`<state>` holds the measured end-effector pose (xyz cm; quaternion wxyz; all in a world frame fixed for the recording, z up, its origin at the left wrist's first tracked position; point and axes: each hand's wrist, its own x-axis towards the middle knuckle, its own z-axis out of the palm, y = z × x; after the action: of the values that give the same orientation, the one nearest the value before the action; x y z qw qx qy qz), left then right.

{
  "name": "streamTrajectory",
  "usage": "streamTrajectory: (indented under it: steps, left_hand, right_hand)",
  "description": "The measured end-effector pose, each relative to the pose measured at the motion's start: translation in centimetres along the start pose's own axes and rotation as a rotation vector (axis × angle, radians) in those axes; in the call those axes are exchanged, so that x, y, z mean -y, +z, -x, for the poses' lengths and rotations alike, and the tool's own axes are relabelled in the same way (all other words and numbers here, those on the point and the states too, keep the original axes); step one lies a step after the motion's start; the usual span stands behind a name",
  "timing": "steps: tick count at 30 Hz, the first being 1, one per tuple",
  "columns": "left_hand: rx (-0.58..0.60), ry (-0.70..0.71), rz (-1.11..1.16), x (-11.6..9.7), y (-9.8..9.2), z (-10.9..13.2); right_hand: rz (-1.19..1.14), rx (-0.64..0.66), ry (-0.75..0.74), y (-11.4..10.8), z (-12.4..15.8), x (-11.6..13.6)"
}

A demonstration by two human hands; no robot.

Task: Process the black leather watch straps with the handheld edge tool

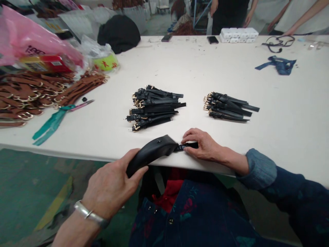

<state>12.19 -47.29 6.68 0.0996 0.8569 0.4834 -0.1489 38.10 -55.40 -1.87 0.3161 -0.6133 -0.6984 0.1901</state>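
My left hand (113, 181) is closed round a smooth, curved black piece (151, 151), wide at its far end, with a small stud on top; I cannot tell its exact kind. At the table's front edge, my right hand (203, 144) pinches a short black strap (191, 145). The wide end of the curved piece meets or overlaps the strap's left end. Farther back lies a larger pile of black buckle straps (159, 106) with gold-coloured buckles. To its right rests a smaller pile of similar straps (231, 107).
Brown straps with metal rings (33, 89) cover the table's left side, beside scissors (82, 105) wrapped in green cloth. Behind them are a pink bag (38, 31) and a black cap (119, 32). White rolls (239, 35), a phone (212, 40) and blue cloth (282, 65) lie at the back, near other people.
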Motion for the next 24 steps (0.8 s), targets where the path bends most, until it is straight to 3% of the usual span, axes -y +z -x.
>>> streamTrajectory:
  steps: [4, 12, 20, 24]
  left_hand:
    - [-0.010, -0.006, 0.030, 0.1, 0.4, 0.5]
    - [-0.045, 0.003, 0.048, 0.3, 1.2, 1.1]
    - [-0.070, 0.001, 0.020, 0.4, 1.6, 1.2]
    - [-0.066, -0.001, 0.040, 0.5, 1.7, 1.1]
  right_hand:
    - [0.124, 0.023, 0.023, 0.8, -0.5, 0.3]
    - [0.012, 0.047, 0.079, 1.4, -1.2, 0.3]
    - [0.110, -0.018, -0.032, 1.7, -0.8, 0.6]
    - [0.085, -0.039, -0.020, 1.4, -0.5, 0.6]
